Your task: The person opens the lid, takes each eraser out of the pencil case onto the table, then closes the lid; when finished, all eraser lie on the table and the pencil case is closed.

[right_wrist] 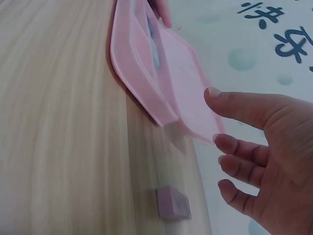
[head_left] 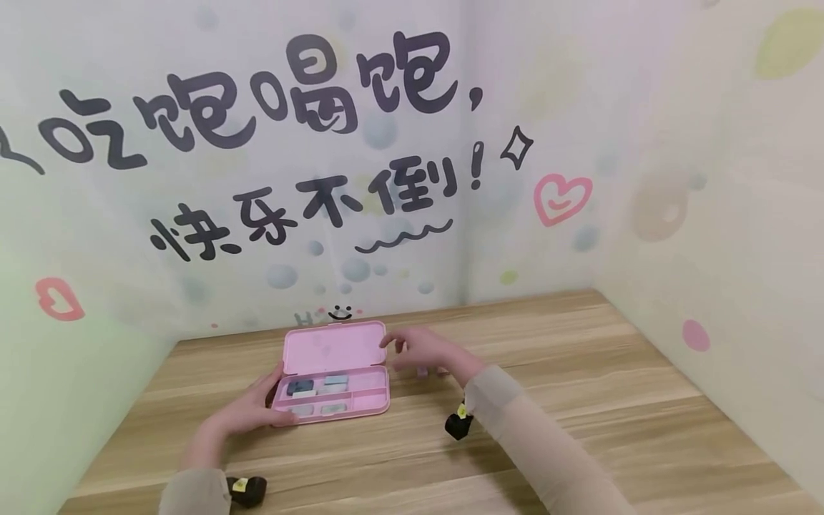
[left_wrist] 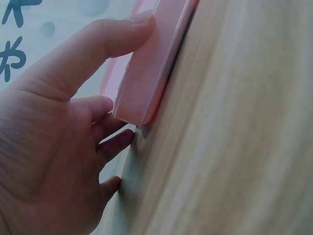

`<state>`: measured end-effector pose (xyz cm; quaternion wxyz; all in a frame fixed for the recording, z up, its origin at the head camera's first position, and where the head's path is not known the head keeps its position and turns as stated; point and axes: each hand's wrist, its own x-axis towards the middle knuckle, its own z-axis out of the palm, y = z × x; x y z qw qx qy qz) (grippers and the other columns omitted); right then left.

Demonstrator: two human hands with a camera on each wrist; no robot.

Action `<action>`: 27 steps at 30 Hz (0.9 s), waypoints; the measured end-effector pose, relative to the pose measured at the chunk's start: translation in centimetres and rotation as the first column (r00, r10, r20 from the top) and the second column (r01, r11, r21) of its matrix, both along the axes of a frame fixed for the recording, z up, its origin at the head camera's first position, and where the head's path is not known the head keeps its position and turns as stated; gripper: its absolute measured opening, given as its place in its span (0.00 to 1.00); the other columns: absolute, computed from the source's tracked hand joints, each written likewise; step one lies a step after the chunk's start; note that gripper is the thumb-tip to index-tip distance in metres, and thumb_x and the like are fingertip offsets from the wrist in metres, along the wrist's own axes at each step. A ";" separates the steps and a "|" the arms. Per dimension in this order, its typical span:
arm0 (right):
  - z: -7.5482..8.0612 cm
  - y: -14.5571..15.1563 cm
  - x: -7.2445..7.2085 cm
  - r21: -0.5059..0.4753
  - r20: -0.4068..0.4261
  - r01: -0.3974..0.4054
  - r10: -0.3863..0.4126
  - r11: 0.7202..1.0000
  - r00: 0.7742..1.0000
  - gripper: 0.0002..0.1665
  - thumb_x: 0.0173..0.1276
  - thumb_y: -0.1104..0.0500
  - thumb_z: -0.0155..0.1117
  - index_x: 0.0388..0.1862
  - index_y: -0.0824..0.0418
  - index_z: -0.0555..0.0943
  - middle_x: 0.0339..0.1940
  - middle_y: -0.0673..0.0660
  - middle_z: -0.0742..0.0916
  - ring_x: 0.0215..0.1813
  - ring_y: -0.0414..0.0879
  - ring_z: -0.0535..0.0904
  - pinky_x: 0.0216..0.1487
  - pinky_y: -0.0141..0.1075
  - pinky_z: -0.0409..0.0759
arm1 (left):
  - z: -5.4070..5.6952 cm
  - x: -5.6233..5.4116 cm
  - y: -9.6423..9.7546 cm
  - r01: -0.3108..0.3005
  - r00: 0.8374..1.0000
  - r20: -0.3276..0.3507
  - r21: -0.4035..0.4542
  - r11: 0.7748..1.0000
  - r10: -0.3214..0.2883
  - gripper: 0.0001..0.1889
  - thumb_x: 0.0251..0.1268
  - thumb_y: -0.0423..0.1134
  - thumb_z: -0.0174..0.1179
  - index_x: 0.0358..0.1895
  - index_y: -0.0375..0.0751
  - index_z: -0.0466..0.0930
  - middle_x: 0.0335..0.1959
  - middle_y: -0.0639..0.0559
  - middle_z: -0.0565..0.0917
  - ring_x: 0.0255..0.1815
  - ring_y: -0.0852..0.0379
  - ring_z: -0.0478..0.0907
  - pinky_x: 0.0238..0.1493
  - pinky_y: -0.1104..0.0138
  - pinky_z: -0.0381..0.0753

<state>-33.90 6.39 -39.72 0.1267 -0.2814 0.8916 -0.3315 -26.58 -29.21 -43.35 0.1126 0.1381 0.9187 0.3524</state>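
A pink pencil case [head_left: 370,402] lies on the wooden table with its lid [head_left: 335,347] swung up at the back. Several small blocks, dark, pale blue and whitish, sit in its compartments; their kind is too small to tell. My left hand [head_left: 247,409] grips the left end, its thumb [left_wrist: 129,35] against the front wall and the other fingers round the side and back. Close to the lid's right edge is my right hand [head_left: 421,348], fingers loosely bent and spread; whether it touches the lid I cannot tell. Below it stands a small pinkish-purple block [right_wrist: 172,203].
The wooden table [head_left: 547,357] meets a printed cloth wall [head_left: 412,272] just behind the lid. Another wall [head_left: 727,236] rises on the right side. Black wrist-worn devices [head_left: 458,425] hang by both sleeves.
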 end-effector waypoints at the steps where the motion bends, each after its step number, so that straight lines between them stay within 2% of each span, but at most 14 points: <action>1: 0.0 -0.5 -0.1 0.007 -0.013 -0.021 0.021 1.000 1.000 0.23 0.62 0.57 0.69 0.57 0.48 0.79 0.46 0.53 0.79 0.23 0.53 0.79 0.27 0.43 0.81 | 0.0 0.0 0.0 0.000 1.000 -0.001 0.001 1.000 0.000 0.62 0.49 0.52 0.72 0.77 0.33 0.36 0.75 0.28 0.43 0.73 0.27 0.41 0.65 0.32 0.47; 7: 0.5 -3.4 -0.6 0.112 -0.128 -0.126 0.140 0.986 0.982 0.22 0.62 0.59 0.69 0.56 0.46 0.81 0.48 0.51 0.80 0.42 0.42 0.74 0.43 0.35 0.74 | 0.1 0.2 0.1 0.000 1.000 -0.008 0.001 1.000 0.000 0.61 0.48 0.52 0.72 0.77 0.33 0.37 0.75 0.27 0.44 0.73 0.27 0.42 0.65 0.32 0.47; 13: 0.5 -5.8 -0.8 0.223 -0.193 -0.193 0.238 0.955 0.952 0.25 0.61 0.58 0.72 0.58 0.44 0.81 0.51 0.51 0.79 0.49 0.41 0.75 0.48 0.33 0.75 | 0.2 0.2 0.1 -0.011 1.000 -0.007 0.007 1.000 0.012 0.61 0.48 0.52 0.72 0.77 0.35 0.38 0.75 0.29 0.45 0.73 0.28 0.42 0.65 0.33 0.48; 19: -0.1 -7.4 -0.1 0.279 -0.223 -0.244 0.310 0.929 0.924 0.27 0.60 0.62 0.71 0.58 0.44 0.81 0.49 0.52 0.79 0.50 0.40 0.75 0.49 0.30 0.74 | 0.3 0.3 0.1 -0.014 1.000 -0.006 -0.005 1.000 0.014 0.61 0.47 0.53 0.72 0.77 0.35 0.39 0.75 0.29 0.46 0.73 0.28 0.43 0.65 0.33 0.49; 27: -0.8 -8.4 -0.4 0.341 -0.277 -0.241 0.342 0.909 0.898 0.27 0.62 0.62 0.66 0.59 0.42 0.80 0.44 0.49 0.78 0.42 0.38 0.71 0.44 0.28 0.71 | 0.4 0.4 0.2 -0.019 1.000 -0.001 0.003 1.000 0.019 0.62 0.47 0.54 0.72 0.77 0.34 0.38 0.76 0.29 0.44 0.73 0.28 0.41 0.65 0.33 0.46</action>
